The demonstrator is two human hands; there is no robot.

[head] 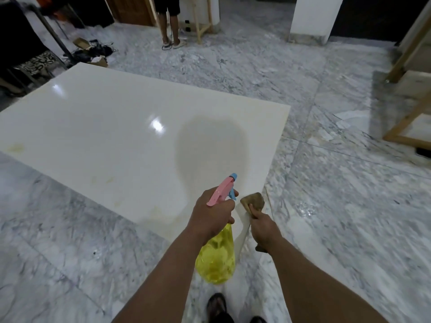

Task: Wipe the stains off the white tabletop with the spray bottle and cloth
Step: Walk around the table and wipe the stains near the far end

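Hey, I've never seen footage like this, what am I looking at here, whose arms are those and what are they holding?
There is no machine here. The one picture comes from a wide-angle camera worn on a person's head, looking forward and down, so the two arms reaching in from the bottom are that person's own.

The left hand grips a spray bottle with a yellow body and a pink and blue head. The right hand holds a brown cloth at the near corner of the tabletop.

The tabletop is white and glossy. Faint yellowish stains show near its left edge and along the near edge. Around it is a marble floor, and another person's legs appear far off.
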